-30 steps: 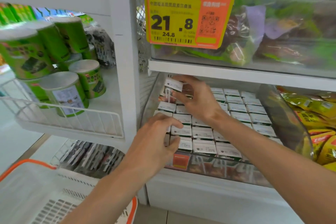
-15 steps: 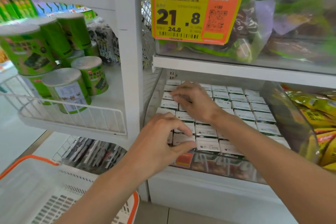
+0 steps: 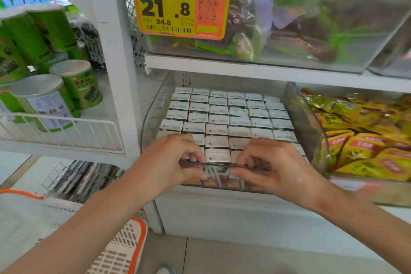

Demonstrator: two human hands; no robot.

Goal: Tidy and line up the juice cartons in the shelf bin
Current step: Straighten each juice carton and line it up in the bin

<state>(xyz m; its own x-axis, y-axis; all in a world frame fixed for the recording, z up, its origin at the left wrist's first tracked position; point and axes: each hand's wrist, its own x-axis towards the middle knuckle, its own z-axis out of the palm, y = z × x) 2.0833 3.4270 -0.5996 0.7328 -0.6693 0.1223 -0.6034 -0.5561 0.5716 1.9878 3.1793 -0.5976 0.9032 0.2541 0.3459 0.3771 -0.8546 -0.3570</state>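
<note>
My left hand [image 3: 171, 162], on the front-left cartons half a second ago, now curls its fingers [image 3: 193, 154] over the front lip of the clear shelf bin [image 3: 219, 165], thumb on the outer wall. Just beyond the fingertips the juice cartons [image 3: 222, 115] stand in even rows, none raised. My right hand [image 3: 274, 168] has come back from deep inside and pinches the same lip, so I judge the lining-up nearly done.

White metal shelving upright [image 3: 111, 51] w/ white wire rack [image 3: 66, 131] at left, yellow-orange paper price tag [image 3: 178, 2] hung up top. Grey tiled floor [image 3: 244, 258] below. Bright, even light.
</note>
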